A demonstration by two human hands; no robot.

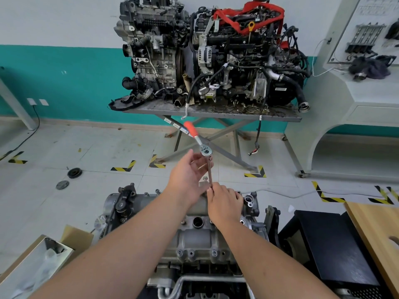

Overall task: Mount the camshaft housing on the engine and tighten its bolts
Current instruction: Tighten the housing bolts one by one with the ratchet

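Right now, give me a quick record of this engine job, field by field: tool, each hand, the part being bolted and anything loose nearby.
tool: ratchet with orange handle, on a long extension standing upright
left hand: open, fingers beside the ratchet head
right hand: pinches the extension's lower end
part: camshaft housing on the engine
bolt: stands raised beside the extension
nearby: two round parts on the floor

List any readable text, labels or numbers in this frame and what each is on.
None can be read.
White label on the black unit of the right-hand engine on the stand: too small.
Yellowish label on the compressor: blurred.
Stickers on the stand's cross brace: blurred.
Printing at the top of the wall display board: too small.
Ratchet and camshaft housing: no markings visible.
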